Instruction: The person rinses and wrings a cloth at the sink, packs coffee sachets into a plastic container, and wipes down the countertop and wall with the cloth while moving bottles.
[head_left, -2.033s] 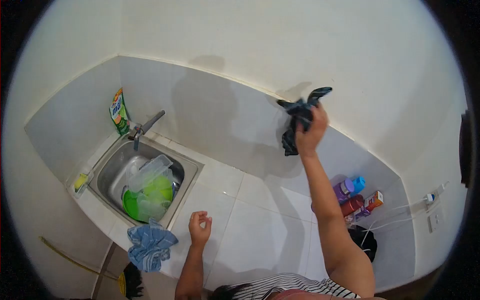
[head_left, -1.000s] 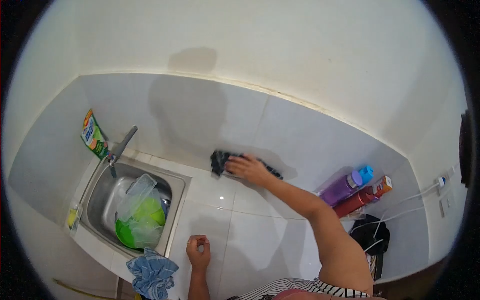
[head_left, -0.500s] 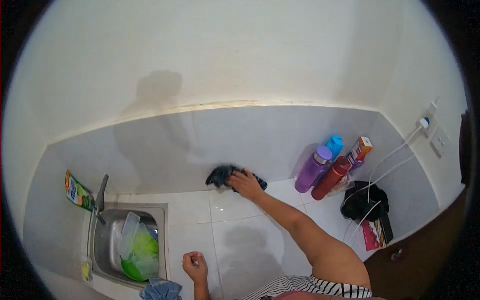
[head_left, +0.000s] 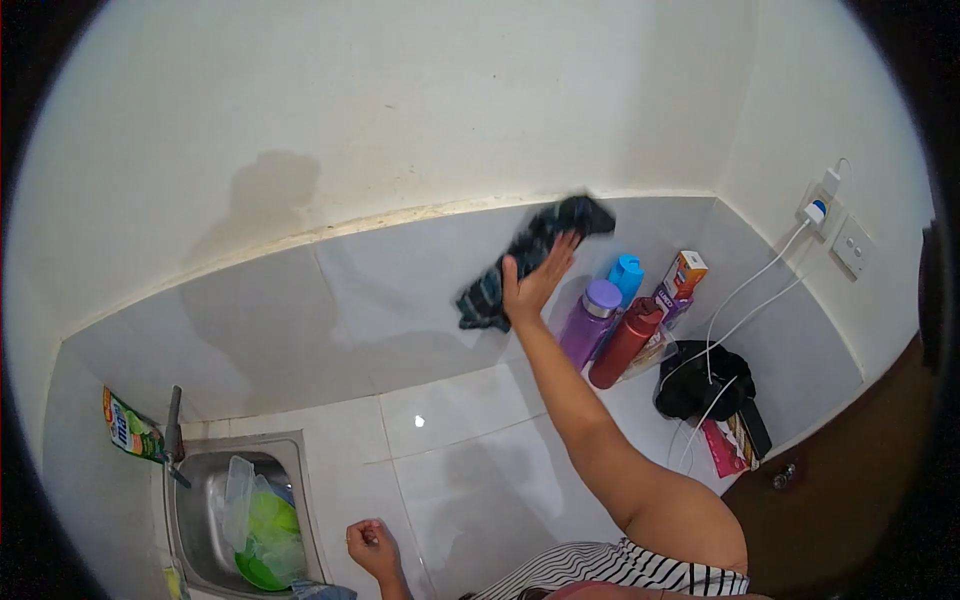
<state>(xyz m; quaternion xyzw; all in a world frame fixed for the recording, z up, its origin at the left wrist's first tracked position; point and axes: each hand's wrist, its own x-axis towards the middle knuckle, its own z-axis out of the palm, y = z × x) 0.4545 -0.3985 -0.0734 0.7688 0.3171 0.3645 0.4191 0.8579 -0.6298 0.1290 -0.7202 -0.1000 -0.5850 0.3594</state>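
A dark checked cloth [head_left: 488, 297] lies spread against the grey wall tiles, its upper end near the ledge where the tiles stop. My right hand [head_left: 540, 280] presses it to the wall, palm down with fingers stretched over it; the cloth's upper end is blurred. Lower left, my left hand [head_left: 372, 548] hovers over or rests on the white tiled counter [head_left: 350, 480], fingers curled in, with nothing visible in them. Closest to the right hand stand a purple bottle [head_left: 588, 325], a red bottle [head_left: 627, 343] and a blue-capped bottle [head_left: 626, 278].
At left, a steel sink [head_left: 205, 500] with a faucet [head_left: 174, 430] holds green and clear plastic containers [head_left: 272, 520]. A detergent pouch [head_left: 130, 425] stands behind it. On the right are a small box [head_left: 685, 275], a black bundle [head_left: 705, 378] and white cords [head_left: 755, 285] running to a wall outlet [head_left: 852, 248].
My right hand has moved the cloth up and to the right, from the wall's base to the upper tiles. The cloth is more spread out. My left hand stays curled; the view has shifted.
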